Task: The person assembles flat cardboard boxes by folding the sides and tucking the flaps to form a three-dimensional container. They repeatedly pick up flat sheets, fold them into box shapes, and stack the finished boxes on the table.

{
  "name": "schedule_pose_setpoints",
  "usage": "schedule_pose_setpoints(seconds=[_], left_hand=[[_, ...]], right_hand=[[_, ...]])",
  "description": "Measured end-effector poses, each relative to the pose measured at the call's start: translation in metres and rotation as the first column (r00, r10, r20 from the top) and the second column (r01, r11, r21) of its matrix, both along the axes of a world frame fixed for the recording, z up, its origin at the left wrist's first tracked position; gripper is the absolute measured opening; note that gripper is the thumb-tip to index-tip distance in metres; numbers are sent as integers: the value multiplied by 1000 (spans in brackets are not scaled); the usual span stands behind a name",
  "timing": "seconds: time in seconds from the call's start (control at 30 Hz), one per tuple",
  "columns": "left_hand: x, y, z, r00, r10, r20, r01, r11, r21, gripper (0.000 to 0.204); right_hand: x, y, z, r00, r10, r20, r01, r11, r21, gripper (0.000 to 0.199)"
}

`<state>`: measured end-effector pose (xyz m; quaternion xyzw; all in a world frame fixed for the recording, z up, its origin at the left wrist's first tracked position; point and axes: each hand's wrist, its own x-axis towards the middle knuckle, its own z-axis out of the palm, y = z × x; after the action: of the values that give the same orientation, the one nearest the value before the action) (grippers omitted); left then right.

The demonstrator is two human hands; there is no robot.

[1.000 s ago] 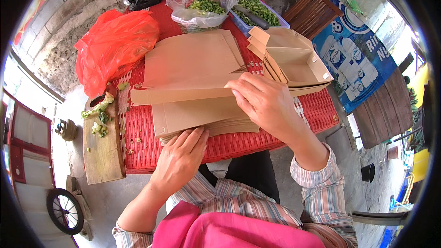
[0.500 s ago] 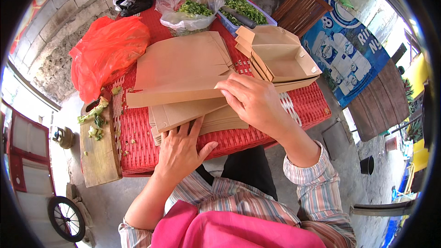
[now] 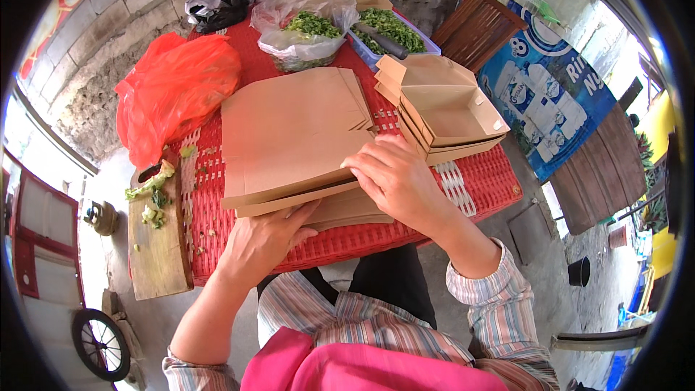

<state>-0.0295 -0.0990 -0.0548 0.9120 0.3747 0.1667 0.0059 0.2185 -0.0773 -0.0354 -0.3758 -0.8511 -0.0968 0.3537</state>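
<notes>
A flat brown cardboard box blank (image 3: pixel 282 141) lies in front of me, its near edge folded up into a narrow strip. My right hand (image 3: pixel 394 177) pinches that near edge at its right end, between thumb and fingers. Under the front strip sits my left hand (image 3: pixel 264 242), thumb apart and fingers stretched out, their tips partly hidden by the cardboard. More flat blanks (image 3: pixel 355 213) are stacked beneath, showing between my hands. Beside my right hand stand several nested, folded open boxes (image 3: pixel 449 112) with their lids raised.
The red woven table (image 3: pixel 492 177) carries a red plastic bag (image 3: pixel 177 87) and a wooden board (image 3: pixel 156 261) with vegetable scraps at left. Farther back are a clear bag (image 3: pixel 300 51) of chopped greens and a blue tray (image 3: pixel 434 48) of greens with a knife across it.
The near edge of the top blank has come down toward me and over my left fingers. My left hand has slid from lying on the stack to under that edge; the right still pinches it.
</notes>
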Motion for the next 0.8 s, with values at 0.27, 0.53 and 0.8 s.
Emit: schedule_pose_setpoints(seconds=[0.27, 0.53, 0.8], left_hand=[[5, -4, 3, 990, 13, -139, 1, 995, 103, 47], [5, -10, -3, 994, 68, -89, -54, 987, 154, 41], [5, -7, -8, 995, 94, -41, -90, 992, 90, 47]], right_hand=[[37, -60, -24, 947, -247, -203, 211, 960, -184, 22], [17, -89, -51, 890, -454, -37, 418, 847, -329, 30], [12, -73, -45, 617, -369, -695, -293, 712, -638, 33]])
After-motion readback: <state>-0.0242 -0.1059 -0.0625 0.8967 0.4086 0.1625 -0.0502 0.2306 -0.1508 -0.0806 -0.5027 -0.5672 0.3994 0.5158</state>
